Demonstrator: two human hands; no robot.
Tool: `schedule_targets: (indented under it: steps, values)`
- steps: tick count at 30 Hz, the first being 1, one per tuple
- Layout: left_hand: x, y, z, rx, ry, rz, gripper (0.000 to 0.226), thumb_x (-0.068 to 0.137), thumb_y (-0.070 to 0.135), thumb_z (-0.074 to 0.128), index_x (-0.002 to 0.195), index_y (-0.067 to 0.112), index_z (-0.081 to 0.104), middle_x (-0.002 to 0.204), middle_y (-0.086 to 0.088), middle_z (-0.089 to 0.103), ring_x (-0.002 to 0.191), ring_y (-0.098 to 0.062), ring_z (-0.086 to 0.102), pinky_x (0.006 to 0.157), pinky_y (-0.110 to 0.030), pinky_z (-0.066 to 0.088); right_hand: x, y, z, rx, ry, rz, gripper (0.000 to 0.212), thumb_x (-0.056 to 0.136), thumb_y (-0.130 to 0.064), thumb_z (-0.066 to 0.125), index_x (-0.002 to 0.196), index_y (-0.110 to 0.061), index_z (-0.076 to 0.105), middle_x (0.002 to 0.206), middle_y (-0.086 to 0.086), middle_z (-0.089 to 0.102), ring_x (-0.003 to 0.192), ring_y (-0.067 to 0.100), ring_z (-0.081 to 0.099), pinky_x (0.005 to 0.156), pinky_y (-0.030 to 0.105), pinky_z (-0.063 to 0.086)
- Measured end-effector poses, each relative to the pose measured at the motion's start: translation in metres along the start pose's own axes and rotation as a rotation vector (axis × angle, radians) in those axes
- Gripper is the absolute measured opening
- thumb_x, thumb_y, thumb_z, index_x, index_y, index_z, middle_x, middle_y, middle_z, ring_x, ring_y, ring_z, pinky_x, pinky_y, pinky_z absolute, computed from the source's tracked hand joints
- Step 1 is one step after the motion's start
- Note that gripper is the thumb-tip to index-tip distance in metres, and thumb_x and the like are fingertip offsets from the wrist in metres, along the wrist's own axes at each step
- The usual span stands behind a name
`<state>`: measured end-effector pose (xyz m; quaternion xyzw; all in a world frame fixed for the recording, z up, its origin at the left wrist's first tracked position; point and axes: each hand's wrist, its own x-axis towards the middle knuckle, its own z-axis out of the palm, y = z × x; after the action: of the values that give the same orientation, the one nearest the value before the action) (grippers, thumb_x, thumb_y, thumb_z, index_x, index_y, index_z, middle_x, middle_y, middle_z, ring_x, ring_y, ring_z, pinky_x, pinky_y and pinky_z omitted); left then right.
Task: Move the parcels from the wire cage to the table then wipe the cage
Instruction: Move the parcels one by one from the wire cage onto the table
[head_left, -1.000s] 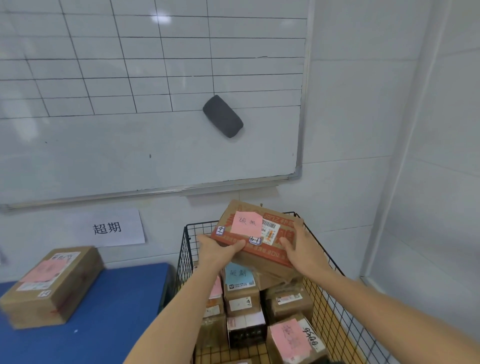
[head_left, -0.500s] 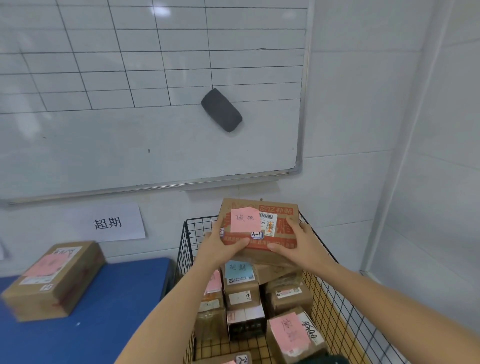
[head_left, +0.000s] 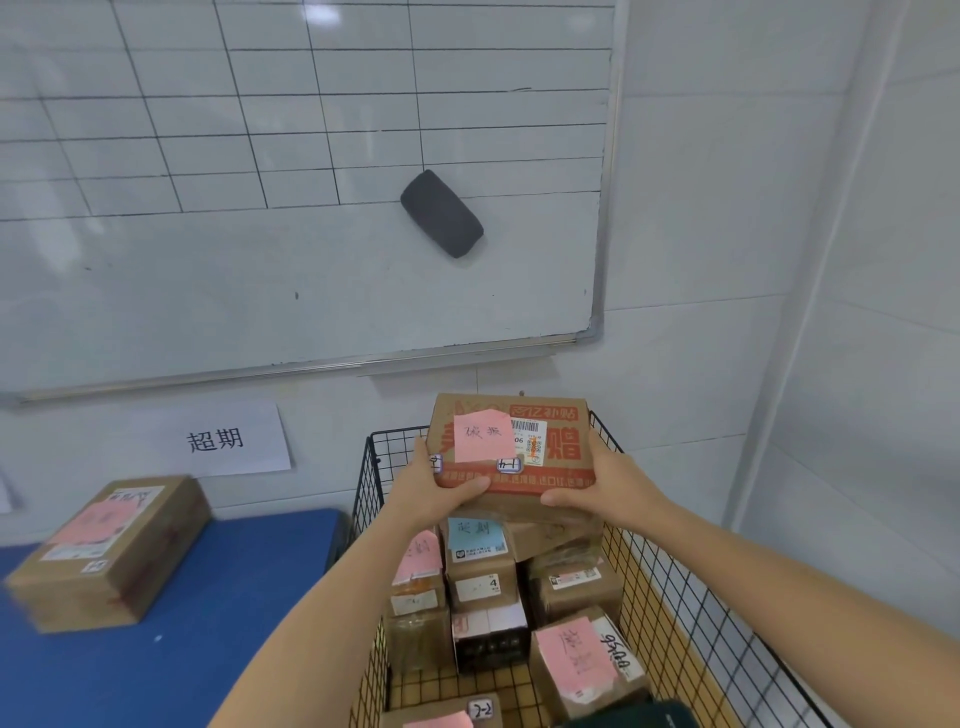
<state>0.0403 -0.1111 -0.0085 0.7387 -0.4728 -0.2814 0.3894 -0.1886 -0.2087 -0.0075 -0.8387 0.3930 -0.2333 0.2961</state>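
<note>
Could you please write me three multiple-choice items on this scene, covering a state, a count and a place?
1. Above the wire cage, the red-printed parcel is:
A) gripped by the left hand and the right hand
B) gripped by one hand only
C) balanced with no hand on it

2. How many parcels lie on the blue table?
A) none
B) one
C) three

3. The dark eraser is:
A) on the table
B) in the cage
C) on the whiteboard

Answers:
1 A, since a thumb curls over the parcel's near edge on each side.
2 B, since a single box sits on the blue top.
3 C, since it sticks to the board's face at the foot of the drawn grid.
</note>
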Motion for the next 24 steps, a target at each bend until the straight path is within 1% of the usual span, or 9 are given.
schedule_targets:
  steps: [2, 5, 8, 10, 12, 14, 17, 21, 24]
  values:
    - [-0.002, 0.000, 0.001, -0.005, 0.026, -0.008, 0.093, 0.063, 0.053, 0.082, 0.135, 0.018, 0.035, 0.124, -0.001, 0.060, 0.109, -0.019, 0.059, 0.088, -0.032, 0.053, 0.001, -0.002, -0.002, -0.006, -0.009, 0.012, 0.085, 0.065, -0.049, 0.084, 0.134, -0.027, 0.039, 0.116, -0.014, 0.062, 0.103, 0.002, 0.059, 0.095, 0.029, 0.051]
    - [-0.005, 0.002, 0.001, 0.003, 0.061, 0.008, 0.085, 0.070, 0.042, 0.081, 0.136, 0.015, 0.035, 0.127, -0.002, 0.057, 0.114, -0.020, 0.056, 0.086, -0.027, 0.047, 0.000, -0.009, -0.005, -0.005, 0.005, 0.014, 0.083, 0.065, -0.043, 0.085, 0.132, -0.028, 0.038, 0.109, -0.017, 0.059, 0.099, 0.002, 0.058, 0.092, 0.023, 0.048]
    - [-0.007, 0.009, -0.007, -0.016, 0.090, 0.042, 0.092, 0.069, 0.044, 0.081, 0.140, 0.016, 0.029, 0.131, -0.002, 0.055, 0.116, -0.021, 0.056, 0.089, -0.029, 0.047, -0.001, -0.021, -0.010, -0.014, 0.042, -0.027, 0.083, 0.065, -0.044, 0.085, 0.132, -0.029, 0.037, 0.106, -0.019, 0.059, 0.099, 0.004, 0.059, 0.094, 0.029, 0.050]
    - [-0.011, 0.013, -0.015, -0.021, 0.106, 0.063, 0.106, 0.069, 0.046, 0.081, 0.149, 0.018, 0.016, 0.137, -0.002, 0.051, 0.117, -0.022, 0.056, 0.093, -0.033, 0.048, -0.001, -0.031, -0.015, -0.007, 0.054, -0.052, 0.084, 0.066, -0.042, 0.085, 0.133, -0.027, 0.036, 0.110, -0.018, 0.058, 0.102, 0.006, 0.059, 0.095, 0.031, 0.050]
    - [-0.019, 0.019, -0.021, -0.061, 0.120, 0.108, 0.113, 0.071, 0.043, 0.080, 0.152, 0.025, 0.004, 0.140, 0.000, 0.046, 0.116, -0.020, 0.054, 0.090, -0.032, 0.047, -0.002, -0.042, -0.019, 0.001, 0.061, -0.084, 0.085, 0.066, -0.040, 0.085, 0.134, -0.026, 0.036, 0.113, -0.015, 0.060, 0.103, 0.007, 0.060, 0.095, 0.031, 0.050]
    - [-0.027, 0.024, -0.028, -0.135, 0.137, 0.122, 0.111, 0.073, 0.039, 0.080, 0.152, 0.032, 0.003, 0.139, 0.001, 0.045, 0.112, -0.018, 0.054, 0.088, -0.031, 0.050, -0.003, -0.053, -0.023, 0.012, 0.071, -0.114, 0.086, 0.066, -0.040, 0.085, 0.135, -0.026, 0.035, 0.118, -0.011, 0.062, 0.104, 0.008, 0.061, 0.096, 0.032, 0.050]
    - [-0.038, 0.029, -0.037, -0.244, 0.186, 0.097, 0.106, 0.073, 0.036, 0.081, 0.150, 0.042, 0.009, 0.132, 0.001, 0.052, 0.107, -0.018, 0.059, 0.085, -0.038, 0.056, -0.007, -0.067, -0.028, 0.018, 0.075, -0.162, 0.084, 0.067, -0.040, 0.085, 0.134, -0.027, 0.036, 0.118, -0.010, 0.063, 0.106, 0.008, 0.061, 0.097, 0.034, 0.050]
    - [-0.053, 0.036, -0.046, -0.330, 0.282, 0.067, 0.085, 0.085, 0.030, 0.071, 0.150, 0.042, 0.017, 0.103, 0.006, 0.057, 0.092, -0.016, 0.061, 0.079, -0.039, 0.058, -0.011, -0.083, -0.034, 0.018, 0.070, -0.220, 0.080, 0.068, -0.042, 0.084, 0.131, -0.029, 0.037, 0.116, -0.012, 0.063, 0.105, 0.007, 0.061, 0.097, 0.034, 0.050]
    - [-0.064, 0.040, -0.054, -0.343, 0.318, 0.054, 0.080, 0.087, 0.028, 0.068, 0.150, 0.040, 0.020, 0.103, 0.004, 0.055, 0.094, -0.020, 0.062, 0.082, -0.042, 0.058, -0.014, -0.092, -0.036, 0.028, 0.057, -0.244, 0.079, 0.067, -0.044, 0.084, 0.129, -0.032, 0.037, 0.114, -0.014, 0.062, 0.104, 0.005, 0.060, 0.096, 0.032, 0.049]
